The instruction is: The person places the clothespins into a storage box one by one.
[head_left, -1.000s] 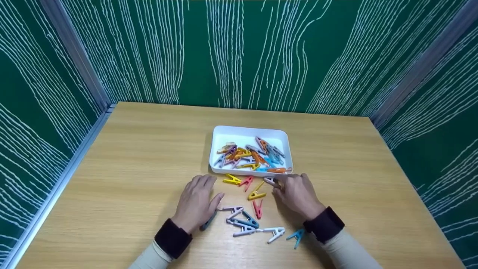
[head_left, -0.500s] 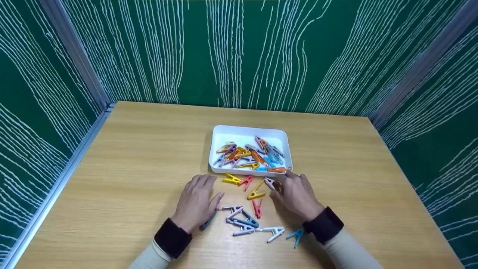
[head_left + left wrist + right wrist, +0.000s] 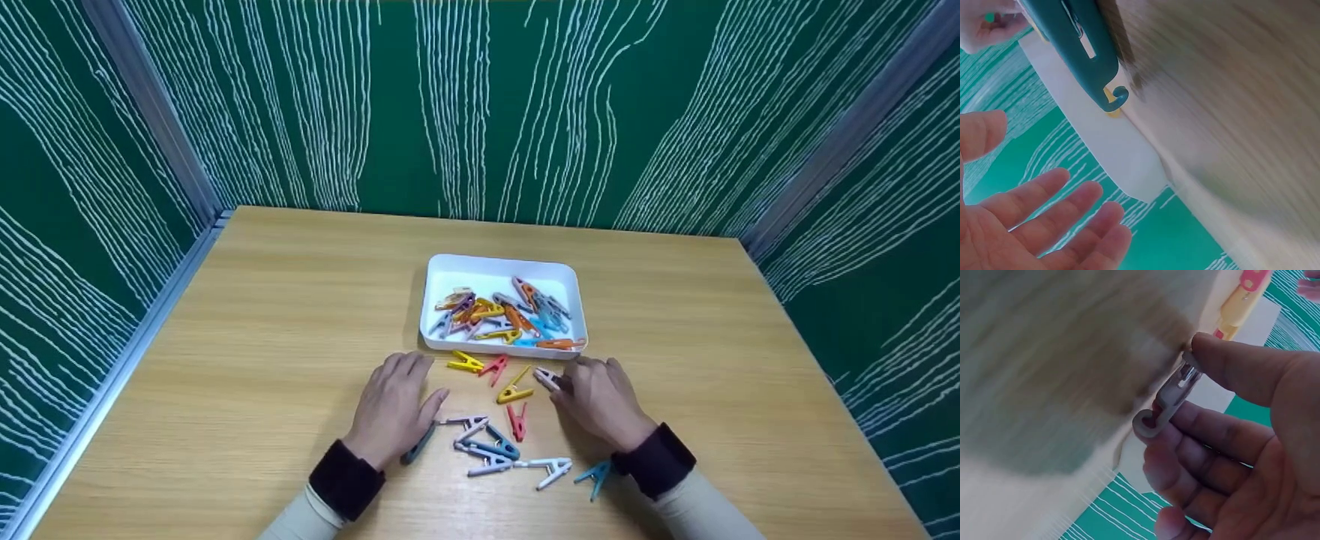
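In the head view my right hand (image 3: 600,397) pinches a pale grey clothespin (image 3: 547,379) just in front of the white tray. The right wrist view shows the thumb at one end of this clothespin (image 3: 1174,391) and curled fingers along its other side. My left hand (image 3: 394,409) lies palm down over the table, fingers loosely extended, holding nothing. Beside its thumb is a dark teal clothespin (image 3: 418,444), partly covered by the hand. Seen from the left wrist, the teal clothespin (image 3: 1086,50) is apart from the spread fingers (image 3: 1067,219).
A white tray (image 3: 499,263) full of mixed clothespins stands behind the hands. Between the hands lie yellow (image 3: 466,362), red (image 3: 517,421) and yellow-gold clothespins (image 3: 515,390). Nearer the front are several linked white and teal clothespins (image 3: 491,460) and a light blue one (image 3: 595,477).
My right hand has drawn the pale grey clothespin slightly toward me, away from the tray's front wall. The left hand has stayed in place.
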Demonstrator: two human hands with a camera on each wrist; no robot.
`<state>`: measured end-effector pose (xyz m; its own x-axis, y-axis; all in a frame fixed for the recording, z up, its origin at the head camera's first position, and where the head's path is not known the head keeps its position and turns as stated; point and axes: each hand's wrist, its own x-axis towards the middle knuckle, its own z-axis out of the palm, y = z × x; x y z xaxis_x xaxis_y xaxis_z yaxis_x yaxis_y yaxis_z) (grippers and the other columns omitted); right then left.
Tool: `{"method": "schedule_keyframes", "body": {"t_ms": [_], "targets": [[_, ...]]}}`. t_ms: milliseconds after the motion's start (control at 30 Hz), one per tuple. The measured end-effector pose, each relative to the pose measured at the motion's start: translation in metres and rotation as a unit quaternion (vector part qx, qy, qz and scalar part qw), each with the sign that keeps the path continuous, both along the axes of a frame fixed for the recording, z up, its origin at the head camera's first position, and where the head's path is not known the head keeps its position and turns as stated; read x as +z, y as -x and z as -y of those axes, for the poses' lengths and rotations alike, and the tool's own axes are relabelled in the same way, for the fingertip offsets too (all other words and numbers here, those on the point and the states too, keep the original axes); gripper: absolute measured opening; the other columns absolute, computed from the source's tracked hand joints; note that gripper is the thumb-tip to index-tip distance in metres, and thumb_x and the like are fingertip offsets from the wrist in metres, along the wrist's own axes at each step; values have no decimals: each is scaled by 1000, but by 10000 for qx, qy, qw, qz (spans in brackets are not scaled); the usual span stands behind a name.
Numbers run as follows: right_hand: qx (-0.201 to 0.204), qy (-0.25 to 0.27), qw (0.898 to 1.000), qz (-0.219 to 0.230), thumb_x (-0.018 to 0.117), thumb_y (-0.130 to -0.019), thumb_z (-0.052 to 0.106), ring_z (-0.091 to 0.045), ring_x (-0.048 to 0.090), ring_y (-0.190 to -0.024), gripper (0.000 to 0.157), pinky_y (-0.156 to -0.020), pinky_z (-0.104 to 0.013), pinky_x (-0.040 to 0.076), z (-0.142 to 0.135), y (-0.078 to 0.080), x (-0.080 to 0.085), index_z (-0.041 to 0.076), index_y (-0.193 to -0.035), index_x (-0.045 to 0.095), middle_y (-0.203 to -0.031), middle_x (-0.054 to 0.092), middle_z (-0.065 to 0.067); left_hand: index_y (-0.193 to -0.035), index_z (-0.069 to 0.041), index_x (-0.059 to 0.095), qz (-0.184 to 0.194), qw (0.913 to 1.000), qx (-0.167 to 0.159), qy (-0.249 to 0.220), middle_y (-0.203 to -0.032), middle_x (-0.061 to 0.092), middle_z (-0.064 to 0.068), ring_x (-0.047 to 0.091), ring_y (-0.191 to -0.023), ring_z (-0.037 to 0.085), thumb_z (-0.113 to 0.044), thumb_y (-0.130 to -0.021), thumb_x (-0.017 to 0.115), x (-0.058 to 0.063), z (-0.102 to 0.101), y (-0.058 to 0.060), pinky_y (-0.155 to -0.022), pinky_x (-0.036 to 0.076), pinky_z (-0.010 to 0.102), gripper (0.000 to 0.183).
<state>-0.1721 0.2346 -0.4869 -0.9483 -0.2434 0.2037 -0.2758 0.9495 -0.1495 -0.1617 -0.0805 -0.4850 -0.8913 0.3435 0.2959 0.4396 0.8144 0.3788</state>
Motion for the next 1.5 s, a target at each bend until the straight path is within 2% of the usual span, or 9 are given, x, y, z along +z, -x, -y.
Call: {"method": "schedule_keyframes", "body": {"t_ms": [100, 200, 300, 500, 733, 833, 1000, 1167, 1500], "targets": [[95, 220, 9997, -29, 81, -89, 32, -17, 48, -59, 33, -62, -38, 37, 0, -1, 6, 14, -66, 64, -63, 55, 3, -135, 1, 61, 19, 10000, 1, 25, -135, 62, 20, 54, -129, 36, -38, -99, 67, 0, 0, 0, -111, 41, 53, 53], [200, 371, 9989, -208, 78, -92, 31, -17, 52, -62, 26, -64, -37, 38, -1, 1, 13, 8, -80, 75, -68, 63, 0, -136, 1, 61, 77, 9999, 10, 88, -136, 61, 20, 53, -129, 37, -39, -100, 66, 1, -1, 0, -112, 41, 53, 54], [275, 441, 9979, -393, 82, -88, 24, -19, 59, -68, 22, -66, -38, 40, -2, 6, 21, 5, -98, 79, -80, 70, -5, -137, 0, 60, 182, 9997, 65, 174, -137, 60, 20, 52, -131, 36, -40, -100, 65, 1, -1, 0, -113, 40, 52, 55], [289, 375, 9959, -767, 83, -86, 20, -28, 64, -75, 24, -68, -42, 43, -1, 25, 30, -1, -96, 77, -87, 72, -14, -138, -1, 60, 335, 9991, 153, 214, -139, 59, 20, 51, -132, 36, -41, -100, 66, 1, -2, 1, -114, 39, 52, 55], [39, 161, 9985, -530, 83, -88, 26, -29, 61, -75, 29, -68, -40, 40, 6, 54, 35, 0, -98, 78, -85, 69, -14, -135, 0, 61, 125, 9999, -22, 84, -136, 61, 20, 53, -130, 37, -40, -100, 65, -2, -2, -2, -113, 40, 53, 54], [-103, -24, 9981, -607, 83, -88, 29, -30, 62, -75, 31, -66, -41, 39, 8, 65, 35, -1, -95, 78, -83, 69, -14, -135, 1, 61, 45, 9999, -125, 31, -135, 61, 21, 53, -130, 38, -39, -100, 65, -3, -3, -3, -113, 40, 53, 53], [-286, -63, 9974, -656, 82, -88, 32, -33, 63, -80, 38, -68, -45, 43, 14, 77, 34, -3, -102, 76, -88, 69, -17, -139, 1, 58, 262, 9994, -221, 75, -140, 58, 22, 50, -134, 38, -41, -101, 63, -1, -5, -5, -115, 37, 54, 57], [-348, 207, 9990, -210, 79, -91, 38, -35, 62, -95, 51, -80, -47, 44, 19, 75, 35, -2, -122, 71, -107, 70, -20, -141, 1, 56, 415, 9985, -331, 158, -143, 56, 22, 48, -136, 39, -43, -101, 61, 1, -8, -7, -116, 36, 55, 59], [-65, 457, 9985, -308, 77, -93, 36, -37, 62, -104, 48, -82, -47, 44, 22, 58, 35, 0, -125, 71, -116, 70, -21, -141, 0, 56, 387, 9988, -270, 109, -144, 56, 22, 48, -136, 39, -43, -101, 63, -1, -7, -6, -116, 35, 56, 59]]}}
